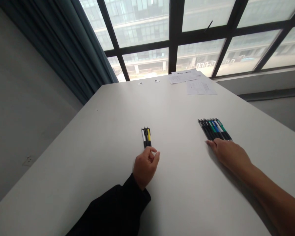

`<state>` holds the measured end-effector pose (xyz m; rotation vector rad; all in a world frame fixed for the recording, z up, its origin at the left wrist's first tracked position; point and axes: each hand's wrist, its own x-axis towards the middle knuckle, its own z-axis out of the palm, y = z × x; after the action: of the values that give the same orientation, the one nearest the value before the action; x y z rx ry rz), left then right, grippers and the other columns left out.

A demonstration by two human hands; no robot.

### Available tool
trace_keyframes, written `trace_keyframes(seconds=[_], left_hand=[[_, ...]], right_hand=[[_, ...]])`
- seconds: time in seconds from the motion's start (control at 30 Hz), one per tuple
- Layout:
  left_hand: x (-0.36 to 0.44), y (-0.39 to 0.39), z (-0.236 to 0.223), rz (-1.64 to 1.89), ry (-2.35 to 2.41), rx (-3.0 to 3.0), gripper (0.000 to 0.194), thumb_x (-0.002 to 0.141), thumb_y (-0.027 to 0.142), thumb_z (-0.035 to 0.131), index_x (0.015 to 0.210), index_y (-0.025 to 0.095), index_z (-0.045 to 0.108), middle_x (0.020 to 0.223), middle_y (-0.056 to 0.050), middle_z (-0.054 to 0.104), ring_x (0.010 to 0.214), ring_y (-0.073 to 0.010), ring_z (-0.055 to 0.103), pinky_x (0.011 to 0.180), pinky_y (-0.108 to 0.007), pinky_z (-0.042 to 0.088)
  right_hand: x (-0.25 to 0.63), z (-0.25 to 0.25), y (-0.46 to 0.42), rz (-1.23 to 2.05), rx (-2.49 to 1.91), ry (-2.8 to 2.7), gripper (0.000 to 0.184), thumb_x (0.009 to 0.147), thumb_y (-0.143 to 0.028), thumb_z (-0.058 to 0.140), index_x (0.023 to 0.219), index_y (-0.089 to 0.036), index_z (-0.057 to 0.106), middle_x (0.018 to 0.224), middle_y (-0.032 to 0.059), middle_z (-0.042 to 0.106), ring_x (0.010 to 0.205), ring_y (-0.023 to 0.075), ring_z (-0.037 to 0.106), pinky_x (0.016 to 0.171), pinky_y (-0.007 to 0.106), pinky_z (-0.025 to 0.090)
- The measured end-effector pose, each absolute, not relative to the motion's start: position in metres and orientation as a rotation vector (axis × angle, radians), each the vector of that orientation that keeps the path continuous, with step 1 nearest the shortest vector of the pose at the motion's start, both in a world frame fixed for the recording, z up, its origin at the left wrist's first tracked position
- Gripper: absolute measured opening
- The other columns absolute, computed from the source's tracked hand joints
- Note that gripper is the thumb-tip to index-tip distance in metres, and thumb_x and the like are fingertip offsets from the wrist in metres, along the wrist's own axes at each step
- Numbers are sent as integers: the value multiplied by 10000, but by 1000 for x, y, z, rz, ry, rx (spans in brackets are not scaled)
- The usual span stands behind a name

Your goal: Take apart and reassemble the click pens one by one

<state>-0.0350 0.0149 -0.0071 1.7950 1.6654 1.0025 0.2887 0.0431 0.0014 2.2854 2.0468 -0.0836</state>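
My left hand (pixel 146 165), in a black sleeve, rests on the white table (pixel 113 131) with its fingers curled into a loose pinch. Nothing shows inside the pinch. Its knuckles sit right at the near ends of a small bunch of pens (pixel 146 137), black, white and yellow, lying side by side. My right hand (pixel 227 152), bare-armed, lies flat on the table with its fingers stretched out. Its fingertips touch the near ends of a row of several pens (pixel 215 128), black, green, blue and white.
Printed paper sheets (pixel 194 82) lie at the table's far edge by the window. Two small round objects (pixel 148 82) sit at the far edge left of them. A blue curtain (pixel 71 55) hangs at the left, beside a grey wall.
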Motion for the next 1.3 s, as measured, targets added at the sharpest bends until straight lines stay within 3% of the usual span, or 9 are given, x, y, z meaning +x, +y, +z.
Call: trace_keyframes(seconds=[0.13, 0.23, 0.33, 0.5, 0.7, 0.93, 1.2, 1.3], left_hand=[[-48, 25, -8, 910, 1894, 1968, 163, 918, 344, 650, 952, 185, 647, 606, 57, 514, 548, -133, 512, 590, -253, 388], [-51, 27, -6, 781, 1992, 2109, 240, 912, 359, 687, 1079, 187, 686, 802, -8, 648, 687, -168, 606, 640, -266, 436], [-51, 27, -6, 617, 2035, 2252, 299, 925, 411, 684, 1158, 226, 709, 981, -46, 679, 798, -191, 648, 640, -263, 451], [-53, 28, -4, 499, 2064, 2381, 230, 972, 398, 627, 1104, 254, 749, 939, -30, 654, 760, -175, 628, 582, -261, 408], [-54, 27, -3, 580, 2095, 2357, 225, 945, 413, 672, 1043, 223, 744, 951, -45, 669, 799, -187, 633, 607, -266, 411], [-53, 27, -5, 546, 2031, 2385, 161, 976, 295, 614, 946, 220, 753, 903, -49, 689, 818, -196, 624, 642, -277, 419], [-55, 27, -4, 739, 1851, 2575, 190, 981, 221, 599, 884, 239, 761, 999, -24, 759, 865, -225, 547, 741, -333, 455], [-56, 30, -7, 809, 1738, 2656, 161, 967, 184, 624, 870, 222, 747, 939, -21, 768, 811, -218, 529, 758, -351, 452]], right_hand=[[287, 3, 39, -99, 2276, 2069, 574, 1057, -510, 288, 890, -154, 706, 803, 192, 751, 729, 352, 715, 597, 391, 398], [283, 5, 35, -123, 2306, 2075, 588, 1057, -535, 274, 871, -178, 702, 812, 182, 760, 720, 345, 707, 595, 382, 366], [277, 4, 31, -135, 2308, 2111, 569, 1051, -542, 295, 842, -194, 693, 817, 168, 762, 697, 317, 692, 588, 363, 342], [270, 1, 28, -105, 2246, 2201, 510, 1045, -506, 328, 752, -216, 628, 763, 139, 740, 674, 290, 676, 581, 347, 317], [273, -4, 27, -71, 2208, 2328, 486, 1038, -508, 332, 712, -234, 567, 703, 128, 715, 643, 288, 659, 583, 352, 307], [273, -2, 26, -129, 2189, 2386, 453, 1030, -490, 349, 686, -244, 513, 668, 118, 689, 627, 290, 645, 592, 354, 307], [277, -6, 25, -128, 2183, 2458, 466, 1019, -518, 374, 677, -240, 524, 640, 96, 667, 584, 257, 609, 584, 340, 303], [279, -11, 26, -95, 2177, 2532, 487, 1018, -540, 375, 661, -241, 519, 601, 75, 638, 546, 238, 577, 567, 331, 290]])
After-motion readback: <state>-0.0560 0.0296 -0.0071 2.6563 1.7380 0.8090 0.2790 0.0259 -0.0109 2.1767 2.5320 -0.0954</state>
